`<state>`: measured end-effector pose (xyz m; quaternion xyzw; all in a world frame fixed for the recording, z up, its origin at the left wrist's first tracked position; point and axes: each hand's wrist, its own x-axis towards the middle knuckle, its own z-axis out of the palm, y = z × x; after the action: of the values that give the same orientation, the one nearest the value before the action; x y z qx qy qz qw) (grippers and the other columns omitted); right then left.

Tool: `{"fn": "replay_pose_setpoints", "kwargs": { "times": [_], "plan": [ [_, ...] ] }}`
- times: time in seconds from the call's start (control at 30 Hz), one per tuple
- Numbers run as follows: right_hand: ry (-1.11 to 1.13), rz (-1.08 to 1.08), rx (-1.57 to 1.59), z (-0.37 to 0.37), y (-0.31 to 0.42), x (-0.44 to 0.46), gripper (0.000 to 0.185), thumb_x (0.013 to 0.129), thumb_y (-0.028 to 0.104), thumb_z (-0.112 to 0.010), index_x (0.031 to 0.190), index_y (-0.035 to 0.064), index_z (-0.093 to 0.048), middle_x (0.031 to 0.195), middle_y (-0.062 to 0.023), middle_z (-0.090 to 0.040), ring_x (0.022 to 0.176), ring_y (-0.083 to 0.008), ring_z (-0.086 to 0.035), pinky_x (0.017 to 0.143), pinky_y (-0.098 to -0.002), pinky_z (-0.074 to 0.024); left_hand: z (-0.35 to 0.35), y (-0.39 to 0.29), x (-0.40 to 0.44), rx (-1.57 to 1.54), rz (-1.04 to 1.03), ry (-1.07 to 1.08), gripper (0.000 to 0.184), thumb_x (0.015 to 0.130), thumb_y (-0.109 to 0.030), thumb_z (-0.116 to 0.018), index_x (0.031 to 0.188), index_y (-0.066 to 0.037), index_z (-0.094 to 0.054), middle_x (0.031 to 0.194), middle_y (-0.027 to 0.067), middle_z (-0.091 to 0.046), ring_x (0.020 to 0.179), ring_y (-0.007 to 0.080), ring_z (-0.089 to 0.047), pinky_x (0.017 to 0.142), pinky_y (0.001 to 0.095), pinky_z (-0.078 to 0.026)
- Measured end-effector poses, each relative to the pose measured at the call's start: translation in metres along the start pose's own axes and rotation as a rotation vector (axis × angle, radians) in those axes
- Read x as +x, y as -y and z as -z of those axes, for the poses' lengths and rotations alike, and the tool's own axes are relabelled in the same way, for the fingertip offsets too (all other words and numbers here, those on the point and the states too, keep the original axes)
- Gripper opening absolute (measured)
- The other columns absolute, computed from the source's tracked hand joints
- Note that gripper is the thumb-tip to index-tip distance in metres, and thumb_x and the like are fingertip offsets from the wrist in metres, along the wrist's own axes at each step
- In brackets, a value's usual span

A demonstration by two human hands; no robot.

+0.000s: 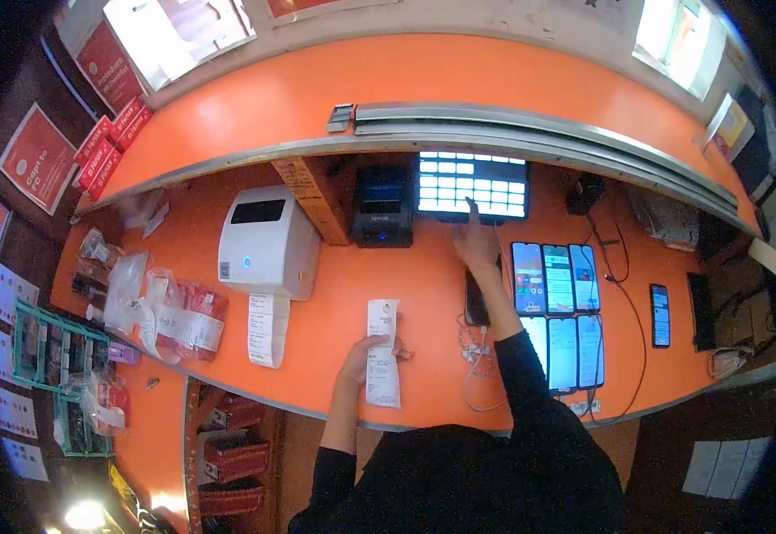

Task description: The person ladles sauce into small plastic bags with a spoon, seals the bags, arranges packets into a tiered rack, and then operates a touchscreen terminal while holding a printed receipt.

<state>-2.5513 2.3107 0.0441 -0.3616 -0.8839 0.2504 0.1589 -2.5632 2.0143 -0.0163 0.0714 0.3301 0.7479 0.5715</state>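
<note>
A long printed paper receipt (pixel 383 378) is held upright in my left hand (pixel 363 356), the thumb across its front and fingers behind it. My right hand (pixel 474 242) reaches to the lower edge of a lit touchscreen (pixel 472 182) showing a grid of white tiles. Its index finger points at the screen, and nothing shows in that hand. Left of the screen stands a black receipt printer (pixel 383 214). A dark phone (pixel 475 298) lies partly under my right forearm, beside a tangle of cables (pixel 475 351).
Several lit phones (pixel 556 278) lie in two rows on the orange counter (pixel 432 276), another phone (pixel 660 316) farther right. A white label printer (pixel 266 240) has printed paper hanging out. Plastic-bagged goods (pixel 194 325) sit at left. An orange shelf (pixel 495 76) overhangs the back.
</note>
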Motion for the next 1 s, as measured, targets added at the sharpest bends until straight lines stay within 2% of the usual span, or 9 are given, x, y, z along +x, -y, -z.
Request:
{"fn": "replay_pose_setpoints", "kwargs": {
  "times": [0.07,0.17,0.3,0.4,0.53,0.6,0.83,0.9,1.0],
  "plan": [
    [-0.023,-0.021,-0.038,0.005,-0.003,0.008,0.069,0.084,0.025,-0.056,0.143,0.0175,-0.019,0.084,-0.0238,-0.064,0.075,-0.0418,-0.063,0.06,-0.0514,-0.0508,0.0,0.0,-0.001,0.012,0.008,-0.044,0.054,0.085,-0.02,-0.049,0.136,-0.006,-0.035,0.066,0.0065,-0.046,0.069,0.0246,-0.052,0.091,0.044,-0.043],
    [-0.175,0.069,0.143,-0.001,-0.022,0.024,0.066,0.084,0.024,-0.056,0.141,0.0174,-0.022,0.089,-0.0252,-0.065,0.081,-0.0475,-0.062,0.071,-0.0575,-0.0489,0.006,0.002,0.0,0.021,0.032,-0.089,0.053,0.085,-0.02,-0.049,0.135,-0.006,-0.036,0.066,0.0067,-0.045,0.07,0.0255,-0.052,0.089,0.044,-0.044],
    [-0.205,0.073,0.104,0.01,-0.025,0.026,0.068,0.084,0.024,-0.058,0.14,0.0189,-0.022,0.089,-0.0265,-0.065,0.084,-0.0468,-0.062,0.071,-0.0573,-0.0492,0.002,0.002,0.001,-0.029,0.022,-0.026,0.053,0.085,-0.019,-0.05,0.134,-0.006,-0.037,0.065,0.0067,-0.045,0.071,0.0269,-0.054,0.091,0.0442,-0.043],
    [-0.075,-0.076,0.053,0.025,-0.019,0.025,0.069,0.084,0.025,-0.06,0.141,0.0243,-0.021,0.09,-0.0265,-0.065,0.086,-0.0466,-0.062,0.076,-0.0538,-0.0496,-0.001,0.0,-0.001,-0.005,0.015,-0.051,0.053,0.085,-0.019,-0.05,0.134,-0.006,-0.037,0.064,0.0066,-0.045,0.073,0.0282,-0.055,0.093,0.0448,-0.042],
    [-0.103,-0.049,0.087,0.024,-0.029,0.032,0.069,0.084,0.028,-0.059,0.141,0.0268,-0.02,0.09,-0.0252,-0.065,0.086,-0.045,-0.062,0.077,-0.0543,-0.0495,0.002,0.001,-0.001,-0.027,0.055,-0.089,0.052,0.085,-0.019,-0.049,0.134,-0.005,-0.037,0.064,0.0067,-0.045,0.073,0.0286,-0.055,0.094,0.046,-0.042],
    [-0.068,-0.11,0.019,0.026,-0.031,0.034,0.069,0.085,0.029,-0.058,0.141,0.0274,-0.019,0.09,-0.0245,-0.066,0.086,-0.0443,-0.063,0.077,-0.0546,-0.0496,0.007,0.002,-0.001,-0.067,0.02,0.028,0.054,0.085,-0.018,-0.049,0.134,-0.001,-0.035,0.07,0.0088,-0.051,0.075,0.0279,-0.06,0.1,0.0468,-0.04],
    [-0.081,-0.068,-0.005,0.025,-0.021,0.033,0.07,0.087,0.035,-0.055,0.143,0.0306,-0.015,0.089,-0.0234,-0.065,0.083,-0.0436,-0.063,0.075,-0.0544,-0.0502,-0.003,-0.002,-0.003,-0.063,0.019,0.029,0.055,0.085,-0.017,-0.05,0.136,-0.003,-0.034,0.07,0.0081,-0.049,0.075,0.0261,-0.059,0.1,0.0463,-0.039],
    [-0.035,-0.02,0.001,0.025,0.002,0.031,0.069,0.087,0.035,-0.055,0.143,0.0314,-0.015,0.087,-0.0229,-0.065,0.082,-0.0434,-0.063,0.074,-0.0544,-0.0505,-0.007,-0.004,-0.002,-0.016,0.029,-0.015,0.042,0.086,-0.019,-0.049,0.124,-0.004,-0.043,0.065,0.0077,-0.048,0.074,0.0293,-0.058,0.097,0.0483,-0.039],
    [0.028,0.119,0.046,0.007,0.03,0.041,0.069,0.087,0.035,-0.055,0.143,0.0325,-0.015,0.082,-0.0221,-0.065,0.079,-0.0429,-0.063,0.07,-0.0545,-0.0508,0.003,0.001,-0.001,-0.028,0.021,-0.067,0.039,0.086,-0.02,-0.05,0.12,-0.004,-0.044,0.066,0.0078,-0.049,0.074,0.0285,-0.058,0.096,0.0476,-0.04]
  ]
}}
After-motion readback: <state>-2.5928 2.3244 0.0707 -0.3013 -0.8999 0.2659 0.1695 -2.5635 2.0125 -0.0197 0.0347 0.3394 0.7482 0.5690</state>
